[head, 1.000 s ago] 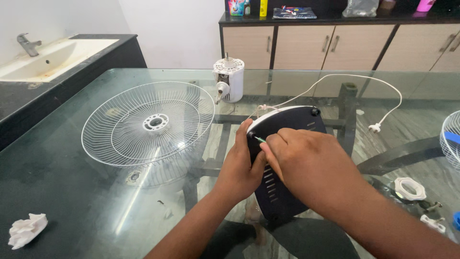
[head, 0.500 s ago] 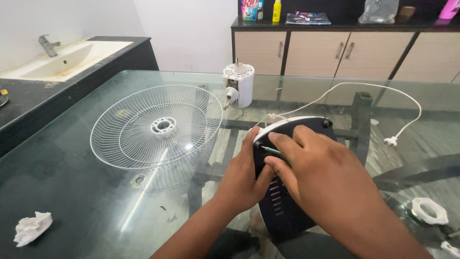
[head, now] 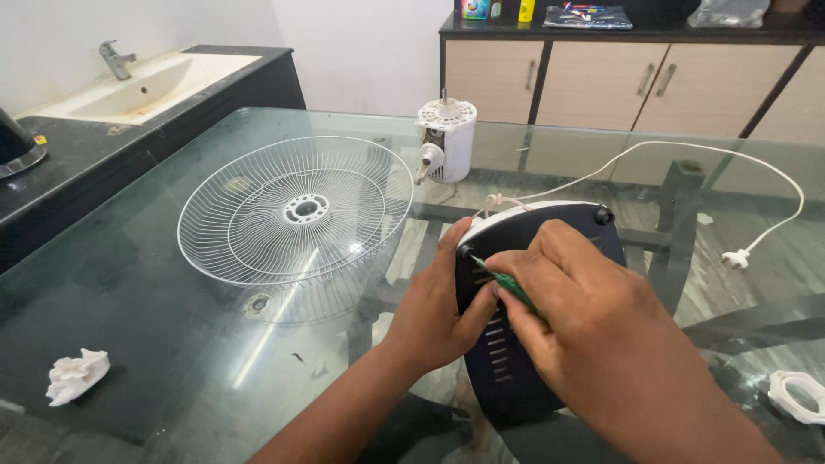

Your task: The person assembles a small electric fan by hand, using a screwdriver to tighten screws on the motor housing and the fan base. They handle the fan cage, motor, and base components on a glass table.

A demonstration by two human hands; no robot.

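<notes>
— What have your hands got hold of?

— My left hand (head: 438, 309) is wrapped around the left edge of the dark fan base (head: 524, 301), which is tipped up on its side on the glass tabletop (head: 155, 344), vented underside toward me. My right hand (head: 584, 318) is closed on a thin green screwdriver (head: 503, 282), fingers pinched around its shaft, with the tip set against the base near its upper left corner, just beside my left thumb.

— And around the base?

— The white wire fan guard (head: 296, 210) lies flat to the left of the base. The white motor housing (head: 447, 137) stands upright behind it. A white power cord (head: 687, 150) loops off from the top of the base to its plug (head: 735, 258) on the right. A white ring nut (head: 795, 397) sits to the base's lower right, and a crumpled white tissue (head: 77, 375) lies far to its left.
</notes>
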